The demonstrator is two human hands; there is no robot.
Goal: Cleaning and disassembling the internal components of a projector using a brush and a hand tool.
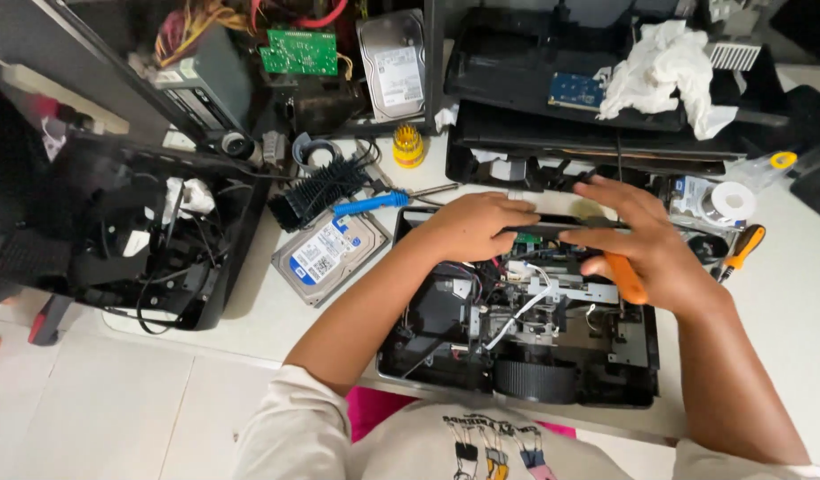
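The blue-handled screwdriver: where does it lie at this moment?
The blue-handled screwdriver lies on the white table, left of the left hand, between the black heatsink and hard drive.

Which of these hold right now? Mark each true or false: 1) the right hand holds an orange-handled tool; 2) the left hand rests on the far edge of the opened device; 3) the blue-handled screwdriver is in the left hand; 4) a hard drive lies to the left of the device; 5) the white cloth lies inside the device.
1) True: the right hand grips an orange-handled tool.
2) True: the left hand rests on the far edge of the opened device.
3) False: the blue-handled screwdriver lies on the table, unheld.
4) True: the hard drive lies there.
5) False: the white cloth lies on black housings behind it.
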